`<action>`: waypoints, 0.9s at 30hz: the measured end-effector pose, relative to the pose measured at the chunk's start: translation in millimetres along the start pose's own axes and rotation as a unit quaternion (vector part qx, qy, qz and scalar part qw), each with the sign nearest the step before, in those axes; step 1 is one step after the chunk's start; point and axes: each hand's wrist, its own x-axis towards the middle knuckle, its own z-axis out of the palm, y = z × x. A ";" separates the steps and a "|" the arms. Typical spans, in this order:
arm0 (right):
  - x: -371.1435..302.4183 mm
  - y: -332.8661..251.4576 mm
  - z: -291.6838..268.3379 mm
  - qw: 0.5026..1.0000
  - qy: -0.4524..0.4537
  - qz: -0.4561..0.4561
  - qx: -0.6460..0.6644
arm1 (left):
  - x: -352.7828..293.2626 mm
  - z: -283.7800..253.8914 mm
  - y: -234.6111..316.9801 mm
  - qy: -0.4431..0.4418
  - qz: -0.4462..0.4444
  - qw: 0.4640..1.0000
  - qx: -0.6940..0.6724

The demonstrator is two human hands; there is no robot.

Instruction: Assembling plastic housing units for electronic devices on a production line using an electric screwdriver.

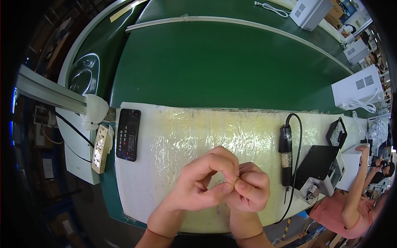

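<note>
There, white characters in columns, a small red mark, on that black rectangular phone left of the left hand!

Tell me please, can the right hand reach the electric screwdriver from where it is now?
Probably yes: the right hand is near the electric screwdriver, with nothing visible standing between them. But it touches the left hand, so it might need to part first.

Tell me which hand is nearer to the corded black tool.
Right. The right hand is to the left of the corded black tool and closer to the body; the left hand is farther left, beyond the right one.
</note>
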 end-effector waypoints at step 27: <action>2.1 -3.6 6.5 0.992 -0.005 0.100 0.073 | -0.1 0.0 -1.1 0.045 0.007 0.999 0.029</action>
